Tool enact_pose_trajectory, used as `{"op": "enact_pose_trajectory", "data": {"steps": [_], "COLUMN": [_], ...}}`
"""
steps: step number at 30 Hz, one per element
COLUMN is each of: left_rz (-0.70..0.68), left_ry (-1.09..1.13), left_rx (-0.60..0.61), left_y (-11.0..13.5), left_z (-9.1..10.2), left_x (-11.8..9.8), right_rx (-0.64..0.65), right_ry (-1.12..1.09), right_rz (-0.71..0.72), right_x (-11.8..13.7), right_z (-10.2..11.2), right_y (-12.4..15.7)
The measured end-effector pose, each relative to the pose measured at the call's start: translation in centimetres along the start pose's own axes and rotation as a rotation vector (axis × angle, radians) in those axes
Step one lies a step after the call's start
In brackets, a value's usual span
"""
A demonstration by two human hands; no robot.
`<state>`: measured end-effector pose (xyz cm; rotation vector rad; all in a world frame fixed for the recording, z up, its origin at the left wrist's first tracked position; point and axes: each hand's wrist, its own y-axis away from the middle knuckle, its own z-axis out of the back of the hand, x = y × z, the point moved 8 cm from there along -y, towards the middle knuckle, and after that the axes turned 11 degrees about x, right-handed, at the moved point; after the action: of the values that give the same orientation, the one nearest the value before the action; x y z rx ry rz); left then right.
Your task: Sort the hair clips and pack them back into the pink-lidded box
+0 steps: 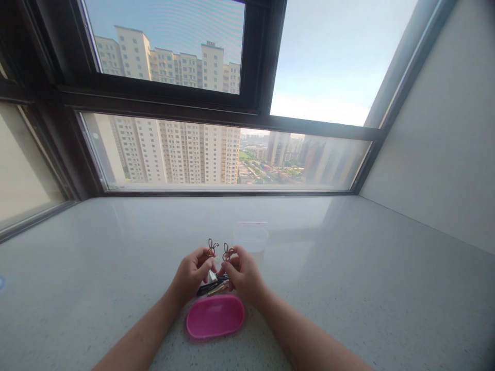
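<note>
My left hand (192,272) pinches a small brown rabbit-shaped wire clip (211,251), its looped ears pointing up. A matching rabbit-shaped wire clip (226,255) is between the thumb and fingers of my right hand (244,274). The two clips are held side by side, a small gap apart. Under my fingers lies a small pile of slim black and metallic pieces (218,286), partly covered by the hands; their kind is unclear. Closest to me is a pink oval dish (215,335), with nothing visible inside it.
Just beyond my hands, a clear plastic bag (252,236) with a pink strip lies on the speckled white sill (340,288). Dark-framed windows (232,194) close off the far side, and a white wall (436,154) rises at the right.
</note>
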<state>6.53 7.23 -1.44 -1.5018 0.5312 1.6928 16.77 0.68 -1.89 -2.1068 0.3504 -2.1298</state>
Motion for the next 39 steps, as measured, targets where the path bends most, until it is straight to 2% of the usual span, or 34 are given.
{"op": "enact_pose_trajectory", "data": {"steps": [39], "left_rz": [0.009], "left_ry": [-0.017], "left_rx": [-0.008], "left_y": [0.06], "left_z": [0.08], "left_x": [-0.37], "right_rx": [-0.001], "right_ry": [-0.002], "right_rz": [-0.023], "right_x": [0.03], "right_z": [-0.25], "right_y": [0.11]}}
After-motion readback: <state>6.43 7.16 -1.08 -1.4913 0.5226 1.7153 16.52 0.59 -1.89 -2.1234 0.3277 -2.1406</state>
